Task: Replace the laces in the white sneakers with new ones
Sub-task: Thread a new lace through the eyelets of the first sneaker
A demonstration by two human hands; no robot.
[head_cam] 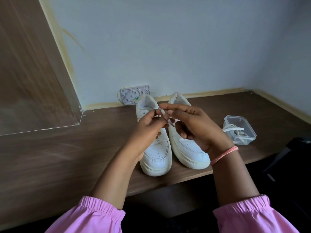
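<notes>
Both hands point(170, 123) pinch a flat white lace point(162, 113) above scuffed white sneakers point(171, 148).

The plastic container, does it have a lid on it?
No, the plastic container stands open on the table, with white laces showing inside.

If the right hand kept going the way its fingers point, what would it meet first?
The right hand points left across the shoes, so it would probably meet the left hand first; both already pinch the same lace. Depth between them is unclear.
</notes>
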